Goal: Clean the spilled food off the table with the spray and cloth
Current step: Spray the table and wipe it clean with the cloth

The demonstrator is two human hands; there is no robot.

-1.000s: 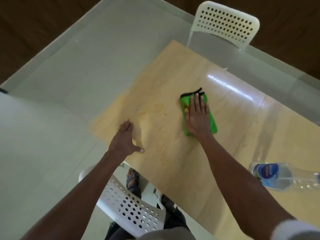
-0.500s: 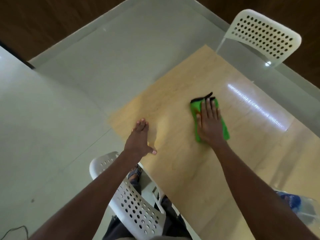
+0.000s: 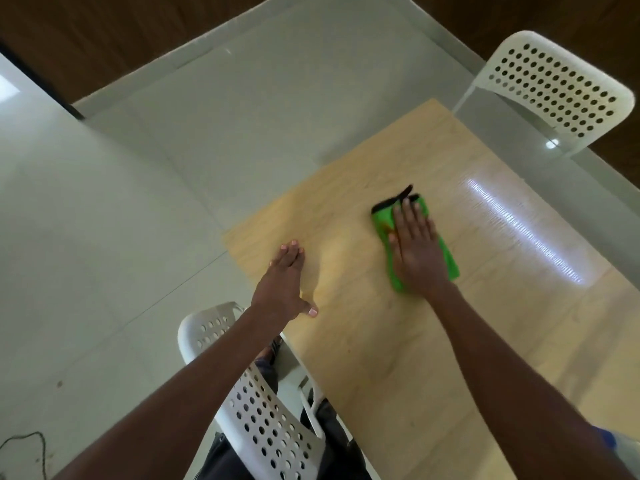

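The green cloth point(image 3: 381, 220), folded and edged in black, lies flat on the wooden table point(image 3: 381, 358), inward from its far left corner. An orange-brown stain shows on the uncovered part of the cloth. The right hand point(image 3: 415, 251) presses on it palm down, fingers straight and close together, grasping nothing; their tips reach nearly to the cloth's far black edge, and green shows on both sides of the hand. The left hand point(image 3: 285, 282) rests flat near the table's left edge, fingers extended, thumb spread, well apart from the cloth. A white perforated chair point(image 3: 263, 420) stands at the near edge, another chair point(image 3: 554, 91) beyond the far corner.
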